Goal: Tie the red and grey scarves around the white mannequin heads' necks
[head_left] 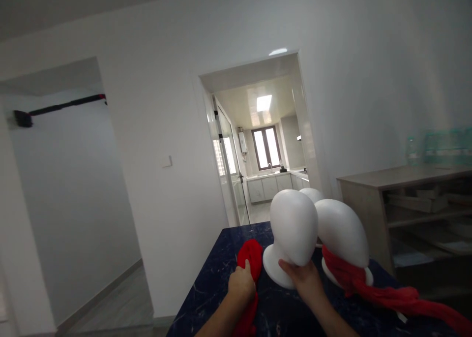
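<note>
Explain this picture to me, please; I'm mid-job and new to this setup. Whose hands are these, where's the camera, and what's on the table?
There is no machine here: these are a person's bare hands, seen in a single picture from a camera worn on that person's head. The left hand holds a red cloth. The right hand grips the neck of the nearest white head form. Both are at a dark blue table. Beside it stands a second head form with another red cloth across its neck; a third is mostly hidden behind.
</note>
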`<action>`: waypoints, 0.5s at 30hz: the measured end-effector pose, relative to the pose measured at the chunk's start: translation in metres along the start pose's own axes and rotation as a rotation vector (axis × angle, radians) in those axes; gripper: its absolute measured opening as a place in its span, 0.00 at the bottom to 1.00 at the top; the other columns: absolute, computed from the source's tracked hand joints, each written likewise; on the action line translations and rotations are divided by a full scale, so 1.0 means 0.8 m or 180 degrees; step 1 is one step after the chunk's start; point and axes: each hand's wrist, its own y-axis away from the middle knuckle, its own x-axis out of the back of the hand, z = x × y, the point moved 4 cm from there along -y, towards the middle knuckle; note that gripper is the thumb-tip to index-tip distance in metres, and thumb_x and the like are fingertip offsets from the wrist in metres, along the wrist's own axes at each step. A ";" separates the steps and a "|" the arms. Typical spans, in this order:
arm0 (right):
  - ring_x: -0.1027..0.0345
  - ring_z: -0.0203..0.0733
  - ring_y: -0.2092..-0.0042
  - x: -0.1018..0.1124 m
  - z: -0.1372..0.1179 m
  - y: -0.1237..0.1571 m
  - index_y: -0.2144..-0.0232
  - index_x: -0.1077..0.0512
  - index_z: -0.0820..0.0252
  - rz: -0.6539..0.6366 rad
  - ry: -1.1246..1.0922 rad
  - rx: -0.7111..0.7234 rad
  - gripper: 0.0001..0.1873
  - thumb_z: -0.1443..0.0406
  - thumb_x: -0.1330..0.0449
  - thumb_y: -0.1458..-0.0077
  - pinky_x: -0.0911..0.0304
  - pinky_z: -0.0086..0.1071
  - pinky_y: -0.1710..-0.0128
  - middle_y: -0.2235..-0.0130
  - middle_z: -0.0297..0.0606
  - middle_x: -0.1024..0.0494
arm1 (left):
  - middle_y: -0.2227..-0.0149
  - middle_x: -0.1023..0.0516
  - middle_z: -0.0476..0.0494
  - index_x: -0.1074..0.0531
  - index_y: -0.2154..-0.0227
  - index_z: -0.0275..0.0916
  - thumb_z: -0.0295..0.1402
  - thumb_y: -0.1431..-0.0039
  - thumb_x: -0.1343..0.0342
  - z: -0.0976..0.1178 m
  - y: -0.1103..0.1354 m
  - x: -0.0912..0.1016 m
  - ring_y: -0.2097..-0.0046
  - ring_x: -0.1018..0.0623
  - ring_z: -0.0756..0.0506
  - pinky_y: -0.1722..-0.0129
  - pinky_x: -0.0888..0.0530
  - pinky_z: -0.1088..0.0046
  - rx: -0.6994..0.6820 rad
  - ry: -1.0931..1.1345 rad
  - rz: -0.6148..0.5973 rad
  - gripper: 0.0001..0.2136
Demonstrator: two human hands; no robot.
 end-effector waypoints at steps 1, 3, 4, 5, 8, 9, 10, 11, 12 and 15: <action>0.21 0.60 0.48 0.000 0.002 0.001 0.51 0.22 0.62 0.0013 -0.0001 0.0017 0.35 0.47 0.29 0.58 0.27 0.43 0.48 0.51 0.51 0.15 | 0.43 0.24 0.20 0.41 0.30 0.33 0.33 0.40 0.44 -0.003 0.004 0.001 0.46 0.19 0.29 0.47 0.25 0.53 -0.0017 -0.0031 0.0012 0.35; 0.21 0.60 0.49 -0.001 0.005 0.002 0.51 0.22 0.61 0.0016 -0.0010 0.0081 0.35 0.48 0.29 0.58 0.26 0.43 0.48 0.53 0.50 0.14 | 0.44 0.23 0.22 0.35 0.34 0.33 0.29 0.41 0.45 -0.007 0.014 0.006 0.47 0.18 0.31 0.48 0.24 0.55 -0.0030 -0.0015 -0.0006 0.31; 0.20 0.60 0.49 -0.001 0.007 0.002 0.51 0.23 0.61 0.0024 0.0006 0.0105 0.35 0.48 0.29 0.57 0.26 0.43 0.49 0.53 0.49 0.14 | 0.44 0.23 0.22 0.33 0.35 0.33 0.29 0.40 0.45 -0.008 0.022 0.010 0.48 0.18 0.31 0.48 0.23 0.55 -0.0027 0.0018 0.0016 0.29; 0.20 0.59 0.50 -0.002 0.009 0.001 0.50 0.23 0.61 0.0043 0.0041 0.0103 0.35 0.48 0.29 0.57 0.26 0.43 0.50 0.54 0.49 0.14 | 0.42 0.25 0.22 0.32 0.36 0.33 0.31 0.40 0.45 -0.007 0.031 0.015 0.48 0.18 0.30 0.48 0.23 0.54 -0.0022 0.0083 0.0046 0.28; 0.20 0.59 0.50 -0.006 0.020 -0.001 0.47 0.27 0.62 0.0109 0.0159 0.0082 0.38 0.48 0.29 0.57 0.26 0.44 0.50 0.53 0.50 0.15 | 0.33 0.34 0.21 0.39 0.31 0.34 0.39 0.39 0.41 0.014 0.068 0.029 0.40 0.23 0.27 0.40 0.28 0.48 -0.0251 0.0837 0.0231 0.35; 0.21 0.59 0.50 -0.008 0.023 -0.001 0.46 0.28 0.62 0.0137 0.0190 0.0118 0.39 0.48 0.29 0.57 0.26 0.45 0.50 0.52 0.50 0.15 | 0.30 0.38 0.24 0.43 0.29 0.36 0.41 0.41 0.39 0.028 0.082 0.032 0.35 0.27 0.27 0.35 0.32 0.48 -0.0486 0.1345 0.0298 0.39; 0.21 0.59 0.49 -0.011 0.027 -0.001 0.46 0.29 0.62 0.0161 0.0219 0.0180 0.39 0.48 0.29 0.57 0.26 0.46 0.50 0.51 0.51 0.16 | 0.27 0.41 0.29 0.46 0.28 0.37 0.42 0.43 0.37 0.044 0.094 0.036 0.31 0.34 0.29 0.30 0.37 0.51 -0.0842 0.1967 0.0362 0.43; 0.21 0.60 0.50 -0.014 0.030 0.000 0.47 0.29 0.61 0.0162 0.0247 0.0266 0.39 0.48 0.29 0.56 0.26 0.47 0.50 0.51 0.51 0.16 | 0.26 0.43 0.32 0.49 0.27 0.39 0.43 0.44 0.35 0.060 0.104 0.038 0.28 0.38 0.32 0.28 0.41 0.55 -0.1157 0.2613 0.0343 0.46; 0.21 0.60 0.50 -0.017 0.032 0.002 0.47 0.29 0.61 0.0139 0.0286 0.0379 0.38 0.48 0.30 0.56 0.26 0.49 0.50 0.51 0.51 0.16 | 0.26 0.43 0.33 0.51 0.27 0.39 0.43 0.46 0.33 0.072 0.111 0.039 0.27 0.40 0.34 0.27 0.42 0.58 -0.1374 0.3192 0.0322 0.49; 0.26 0.60 0.44 -0.028 0.031 0.017 0.43 0.29 0.60 -0.0040 0.0430 0.0813 0.33 0.54 0.34 0.49 0.29 0.52 0.43 0.45 0.52 0.20 | 0.31 0.34 0.29 0.41 0.31 0.35 0.44 0.50 0.29 0.086 0.109 0.038 0.30 0.34 0.31 0.30 0.36 0.57 -0.1462 0.4268 0.0521 0.46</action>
